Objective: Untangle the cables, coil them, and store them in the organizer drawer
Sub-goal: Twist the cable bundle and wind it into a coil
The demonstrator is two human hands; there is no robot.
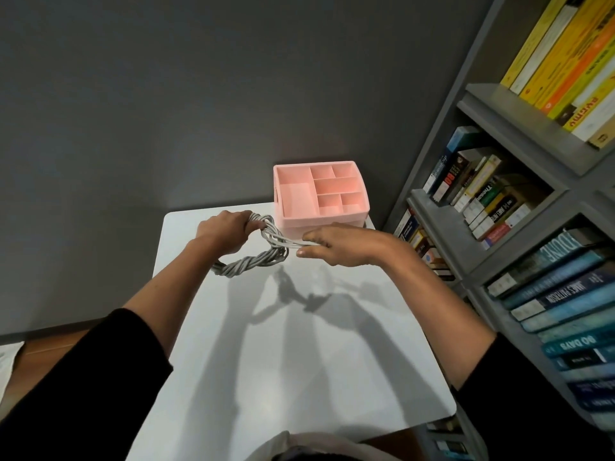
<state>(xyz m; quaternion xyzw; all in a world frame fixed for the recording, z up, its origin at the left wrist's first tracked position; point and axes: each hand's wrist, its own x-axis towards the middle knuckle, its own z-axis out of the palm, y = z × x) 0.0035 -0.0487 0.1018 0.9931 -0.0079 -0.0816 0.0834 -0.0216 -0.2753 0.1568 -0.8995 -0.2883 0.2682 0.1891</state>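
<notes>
— Found the cables (253, 263) where?
— Up between both hands, clear of the white counter (299, 367), with a shadow thrown separately below. Sat just in front of the pink organizer (332, 217), at the counter's far end.
— Noted what of the left hand (223, 229)?
— Curled round the upper bend of the bundle, knuckles up, fingers wrapped through the loop.
— And of the right hand (337, 245)?
— Stretched leftward, palm down, fingers nearly straight. Pinched a few loose strands between thumb and fingertips. Hung just before the organizer's lower front, hiding part of it.
— Recorded the bundle's shape?
— Grey-white, several strands. Twisted like rope along the lower arc beneath the left wrist; spread looser and flatter toward the right hand.
— Checked the organizer?
— Open compartments on top, one large at the left, several smaller at the right, all pink inside. Could not tell about the drawer, with the front mostly behind the right hand.
— Logged anything else?
— Black sleeves (83, 377) ending near the elbows. Grey bookshelf (519, 128) to the right, packed with books (565, 54), yellow spines above, blue ones lower down. Grey wall (166, 94) behind.
</notes>
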